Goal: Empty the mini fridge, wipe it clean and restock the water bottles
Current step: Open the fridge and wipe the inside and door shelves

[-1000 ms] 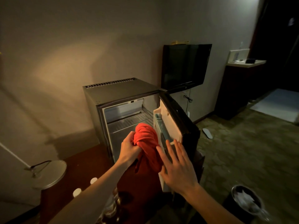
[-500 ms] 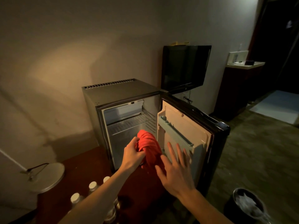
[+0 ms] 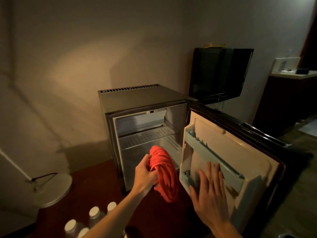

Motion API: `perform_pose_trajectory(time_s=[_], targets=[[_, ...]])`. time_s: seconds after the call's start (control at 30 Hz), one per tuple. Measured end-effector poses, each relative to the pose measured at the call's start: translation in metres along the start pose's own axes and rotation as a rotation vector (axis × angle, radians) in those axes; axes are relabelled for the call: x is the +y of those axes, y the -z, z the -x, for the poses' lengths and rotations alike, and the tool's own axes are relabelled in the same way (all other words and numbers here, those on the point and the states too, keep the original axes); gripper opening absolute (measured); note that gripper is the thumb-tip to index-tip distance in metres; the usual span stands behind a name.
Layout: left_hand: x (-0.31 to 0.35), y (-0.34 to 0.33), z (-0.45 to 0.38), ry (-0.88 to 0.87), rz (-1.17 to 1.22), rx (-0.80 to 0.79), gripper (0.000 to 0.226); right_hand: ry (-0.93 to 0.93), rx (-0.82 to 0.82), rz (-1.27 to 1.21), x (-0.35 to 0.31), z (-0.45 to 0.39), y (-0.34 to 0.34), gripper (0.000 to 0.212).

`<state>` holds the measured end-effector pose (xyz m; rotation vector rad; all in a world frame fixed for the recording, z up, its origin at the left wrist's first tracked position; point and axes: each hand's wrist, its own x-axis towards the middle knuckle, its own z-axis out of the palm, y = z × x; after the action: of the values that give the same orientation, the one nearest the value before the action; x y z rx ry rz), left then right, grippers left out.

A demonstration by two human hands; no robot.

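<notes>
The grey mini fridge stands on a dark red-brown surface with nothing on its wire shelf. Its door is swung wide to the right, the pale inner lining and door racks facing me. My left hand grips a bunched red cloth just in front of the fridge opening. My right hand is flat, fingers spread, against the lower inside of the door. Several white-capped water bottles stand at the bottom left, partly hidden by my left forearm.
A round lamp base with a white pole sits left of the fridge. A dark TV hangs on the wall behind the door. A dark cabinet with a pale top stands at the far right.
The fridge door has swung further open to the right under my right hand. My left hand with the red cloth has stayed in front of the opening. More bottles have come into view.
</notes>
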<state>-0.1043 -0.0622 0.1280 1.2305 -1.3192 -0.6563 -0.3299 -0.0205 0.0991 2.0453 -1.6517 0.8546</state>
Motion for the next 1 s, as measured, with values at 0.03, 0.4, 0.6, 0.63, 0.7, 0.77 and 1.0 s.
perform_pose_trajectory(time_s=[0.03, 0.4, 0.6, 0.63, 0.7, 0.77, 1.0], targets=[[-0.006, -0.006, -0.004, -0.007, 0.000, 0.001, 0.030, 0.014, 0.045, -0.035, 0.002, -0.004, -0.008, 0.069], [-0.060, -0.060, -0.054, -0.158, 0.011, 0.051, 0.026, 0.206, 0.356, -0.335, 0.031, -0.039, -0.079, 0.047], [-0.098, -0.089, -0.049, -0.222, -0.104, 0.185, 0.024, 0.255, 0.398, -0.448, 0.060, -0.039, -0.080, 0.052], [-0.104, -0.092, -0.044, -0.248, -0.150, 0.197, 0.025, 0.274, 0.403, -0.467, 0.069, -0.039, -0.079, 0.052], [-0.109, -0.096, -0.030, -0.285, -0.232, 0.232, 0.026, 0.308, 0.387, -0.477, 0.086, -0.036, -0.077, 0.051], [-0.107, -0.102, -0.012, -0.289, -0.239, 0.301, 0.021, 0.322, 0.355, -0.493, 0.103, -0.035, -0.074, 0.051], [-0.107, -0.108, 0.025, -0.223, -0.258, 0.386, 0.033, 0.310, 0.300, -0.524, 0.140, -0.036, -0.091, 0.051]])
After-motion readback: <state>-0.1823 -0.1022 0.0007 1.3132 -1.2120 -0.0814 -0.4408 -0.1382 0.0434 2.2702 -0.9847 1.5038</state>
